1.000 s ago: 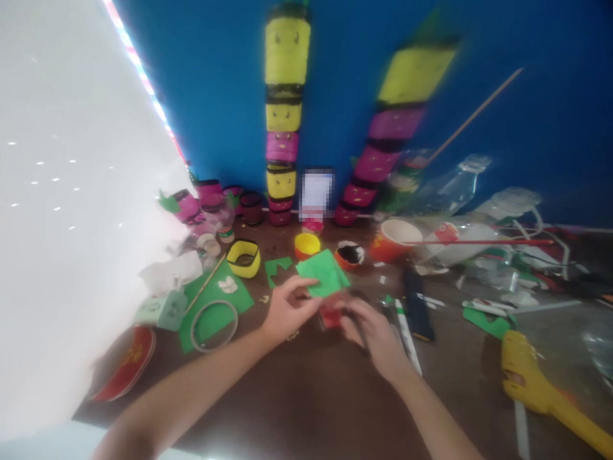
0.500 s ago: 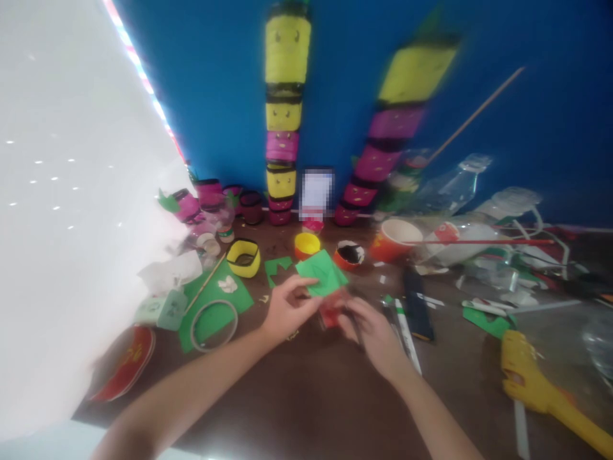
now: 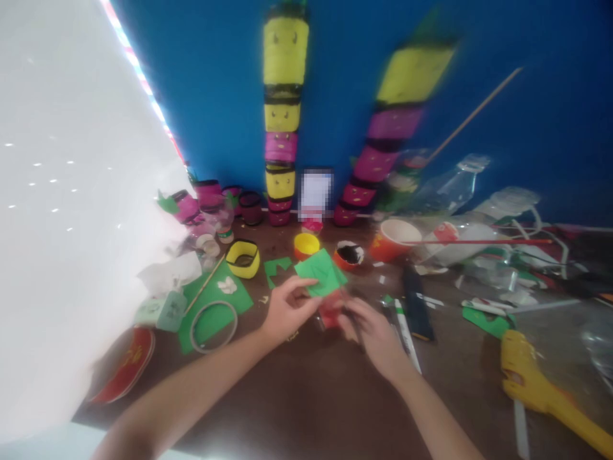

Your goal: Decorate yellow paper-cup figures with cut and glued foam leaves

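Observation:
My left hand [image 3: 291, 310] pinches the lower left edge of a small green paper piece [image 3: 322, 271] between thumb and fingers. Faint lines show on that paper. Closed around a dark, slim tool [image 3: 353, 324], my right hand [image 3: 376, 335] is at the paper's lower right corner. Blur hides whether the tool is a pen or scissors. Below the paper, between both hands, is a red item [image 3: 330, 311], partly covered. Just beyond the paper stand a yellow-lined cup [image 3: 306, 245] and a cup with a black inside [image 3: 349, 254].
A yellow glue gun [image 3: 524, 377], a white marker [image 3: 407, 335] and a dark case [image 3: 417, 303] lie to the right. Plastic bottles [image 3: 450, 185] crowd the back right. At left are a green sheet [image 3: 218, 287], a ring [image 3: 214, 326] and a yellow container [image 3: 243, 259].
The lines on the green paper look different, now more angular. My right hand has shifted only slightly; my left hand keeps its hold on the paper.

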